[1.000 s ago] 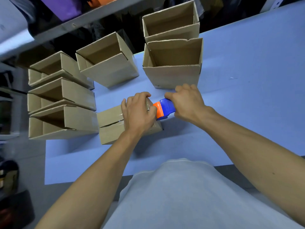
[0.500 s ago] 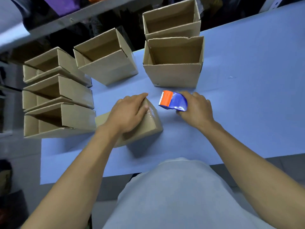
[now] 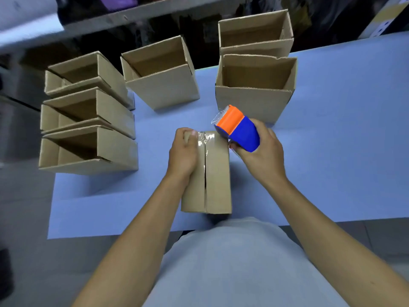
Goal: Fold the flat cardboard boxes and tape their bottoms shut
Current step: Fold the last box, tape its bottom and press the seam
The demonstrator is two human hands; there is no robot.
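A small cardboard box (image 3: 218, 173) lies bottom-up on the blue table (image 3: 332, 162), right in front of me, its flap seam running toward me. Clear tape crinkles over the far end of the seam. My left hand (image 3: 183, 151) presses on the box's far left corner. My right hand (image 3: 261, 151) holds a blue and orange tape dispenser (image 3: 238, 128) lifted just above the box's far right corner, with a bit of loose tape at its toothed edge.
Three open folded boxes (image 3: 93, 149) are stacked at the left table edge. Another box (image 3: 161, 85) stands at the back middle, and two more (image 3: 254, 98) stand stacked at the back right. A shelf runs behind the table. The table's front edge is near my body.
The box was turned so its seam now points toward me. My right hand lifted the tape dispenser off the table to the box's far right corner. My left hand stayed on the box.
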